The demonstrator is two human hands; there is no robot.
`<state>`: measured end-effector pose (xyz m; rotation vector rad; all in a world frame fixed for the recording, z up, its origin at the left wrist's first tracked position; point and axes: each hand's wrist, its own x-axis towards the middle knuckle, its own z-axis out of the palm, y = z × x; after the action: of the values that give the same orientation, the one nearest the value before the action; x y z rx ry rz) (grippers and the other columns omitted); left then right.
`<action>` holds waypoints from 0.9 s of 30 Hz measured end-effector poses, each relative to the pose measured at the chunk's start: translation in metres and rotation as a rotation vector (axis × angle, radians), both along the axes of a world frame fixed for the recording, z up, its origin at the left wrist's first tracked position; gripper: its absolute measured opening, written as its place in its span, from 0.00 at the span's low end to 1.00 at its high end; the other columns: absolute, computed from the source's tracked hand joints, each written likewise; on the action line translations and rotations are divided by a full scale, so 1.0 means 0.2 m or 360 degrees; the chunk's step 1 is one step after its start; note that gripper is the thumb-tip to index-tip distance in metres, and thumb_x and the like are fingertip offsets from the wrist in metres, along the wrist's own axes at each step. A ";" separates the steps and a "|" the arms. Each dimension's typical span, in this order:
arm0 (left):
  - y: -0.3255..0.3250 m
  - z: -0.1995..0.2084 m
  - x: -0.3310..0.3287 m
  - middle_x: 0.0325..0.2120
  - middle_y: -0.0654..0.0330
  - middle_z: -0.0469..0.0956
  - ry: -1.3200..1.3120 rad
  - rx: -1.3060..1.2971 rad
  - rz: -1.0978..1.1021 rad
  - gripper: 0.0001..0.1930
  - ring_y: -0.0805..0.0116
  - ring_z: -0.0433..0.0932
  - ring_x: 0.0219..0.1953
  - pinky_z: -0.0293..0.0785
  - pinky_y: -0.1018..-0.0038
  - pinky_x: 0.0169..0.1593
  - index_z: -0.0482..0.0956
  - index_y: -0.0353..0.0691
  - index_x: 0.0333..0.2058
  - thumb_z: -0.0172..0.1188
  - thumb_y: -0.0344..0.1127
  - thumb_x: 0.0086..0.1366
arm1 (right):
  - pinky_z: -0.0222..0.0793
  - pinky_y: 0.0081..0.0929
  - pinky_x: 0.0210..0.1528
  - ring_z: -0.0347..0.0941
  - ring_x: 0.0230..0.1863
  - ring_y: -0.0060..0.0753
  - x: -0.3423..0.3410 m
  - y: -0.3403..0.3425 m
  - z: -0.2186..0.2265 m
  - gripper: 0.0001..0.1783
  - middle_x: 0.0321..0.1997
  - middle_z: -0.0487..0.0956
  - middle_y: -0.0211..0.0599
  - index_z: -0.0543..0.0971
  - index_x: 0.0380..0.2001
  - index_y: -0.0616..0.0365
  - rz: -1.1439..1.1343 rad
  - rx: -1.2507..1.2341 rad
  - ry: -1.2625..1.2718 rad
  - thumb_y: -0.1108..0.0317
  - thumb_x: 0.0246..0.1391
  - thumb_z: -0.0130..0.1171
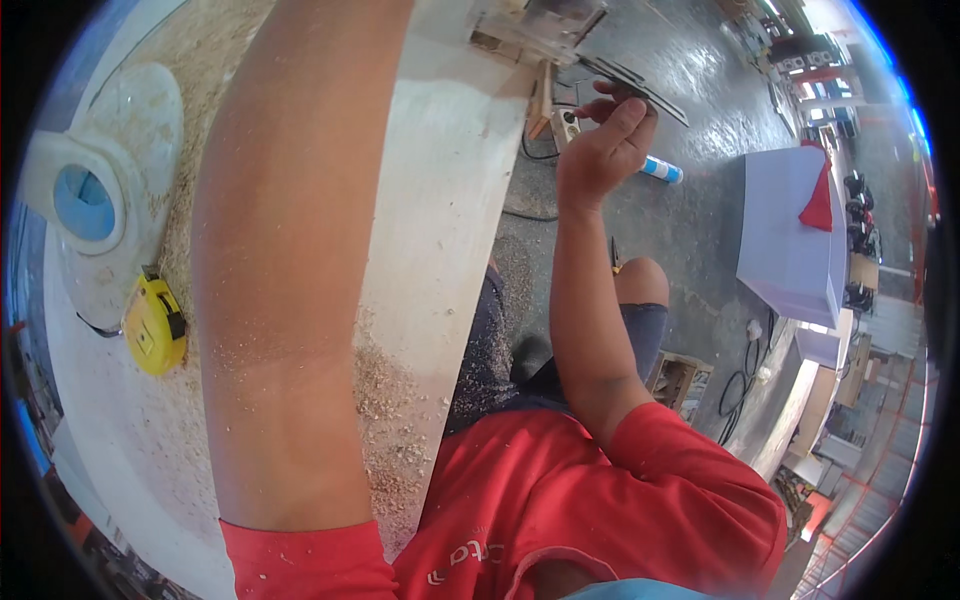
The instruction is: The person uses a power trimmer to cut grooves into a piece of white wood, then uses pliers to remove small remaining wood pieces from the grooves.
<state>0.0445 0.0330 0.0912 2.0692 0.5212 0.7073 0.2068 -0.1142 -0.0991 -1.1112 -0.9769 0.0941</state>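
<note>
My left arm (290, 250) reaches over a pale board and leaves the top of the view, so my left hand is out of sight. My right hand (610, 140) is raised beyond the board's right edge, its fingers curled on several thin dark metal bars (640, 85); their kind I cannot make out. Close to the bars, at the board's far end, is a tool with a clear plastic part (545, 30), partly cut off. Coarse sawdust (390, 420) lies on the pale board (440, 180) beside my left forearm.
A yellow tape measure (155, 325) and a whitish fixture with a round opening (85, 205) lie on the left. Beyond my right hand are a power socket strip (566, 130), a blue-and-white tube (662, 170) and a large white box (790, 230) with red cloth on it. Black cable (740, 385) coils on the floor.
</note>
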 end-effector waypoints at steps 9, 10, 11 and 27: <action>0.01 0.01 -0.01 0.28 0.67 0.74 0.0006 -0.0072 0.0029 0.34 0.77 0.68 0.22 0.60 0.78 0.23 0.79 0.42 0.47 0.77 0.61 0.50 | 0.63 0.22 0.28 0.65 0.25 0.22 -0.11 0.10 -0.01 0.21 0.27 0.72 0.31 0.70 0.36 0.56 0.0000 0.0254 0.0497 0.53 0.78 0.40; 0.01 0.00 -0.01 0.28 0.67 0.73 0.0021 -0.0120 0.0056 0.35 0.77 0.67 0.22 0.58 0.78 0.21 0.78 0.42 0.48 0.77 0.60 0.49 | 0.61 0.23 0.27 0.63 0.24 0.21 -0.12 0.10 0.00 0.21 0.26 0.70 0.29 0.70 0.35 0.55 0.0145 0.0327 0.0735 0.52 0.78 0.41; 0.02 0.01 -0.02 0.28 0.67 0.73 0.0034 -0.0103 0.0039 0.35 0.77 0.67 0.22 0.58 0.78 0.21 0.78 0.42 0.48 0.77 0.60 0.49 | 0.59 0.23 0.27 0.61 0.23 0.21 -0.13 0.10 0.02 0.21 0.25 0.69 0.28 0.70 0.34 0.54 0.0296 0.0401 0.0971 0.51 0.78 0.42; -0.02 0.04 -0.03 0.28 0.65 0.79 0.0123 -0.0115 0.0205 0.37 0.78 0.70 0.20 0.64 0.80 0.21 0.83 0.40 0.47 0.77 0.63 0.48 | 0.51 0.22 0.20 0.50 0.18 0.19 0.00 -0.04 0.16 0.20 0.18 0.54 0.19 0.68 0.28 0.49 0.1496 0.0218 0.2231 0.53 0.76 0.42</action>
<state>0.0384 0.0284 0.0993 2.0152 0.7192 0.6749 0.2073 -0.1230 -0.0663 -0.1709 -0.1093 1.3453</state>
